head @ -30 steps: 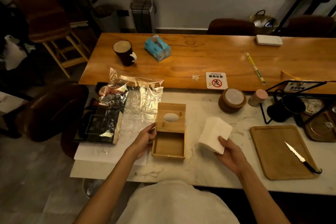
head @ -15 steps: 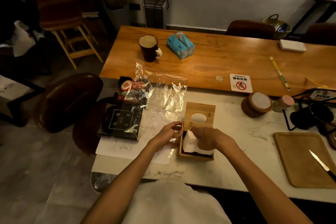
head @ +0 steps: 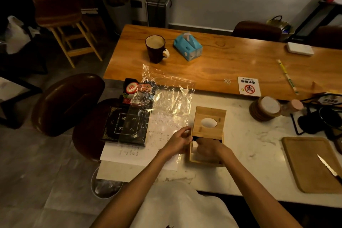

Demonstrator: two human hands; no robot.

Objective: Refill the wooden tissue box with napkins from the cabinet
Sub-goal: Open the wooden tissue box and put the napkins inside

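On the marble tabletop (head: 249, 146), the right hand (head: 207, 149) presses napkins (head: 194, 144) into the wooden tissue box (head: 207, 135), grip curled on them; the left hand (head: 178, 139) pinches the box's left wall.

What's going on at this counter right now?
A person is refilling a wooden tissue box on the marble counter. The right hand is down inside the open box, pressing in white napkins that barely show. The left hand steadies the box's left wall. The lid with the oval slot lies just behind the box, not yet back on.
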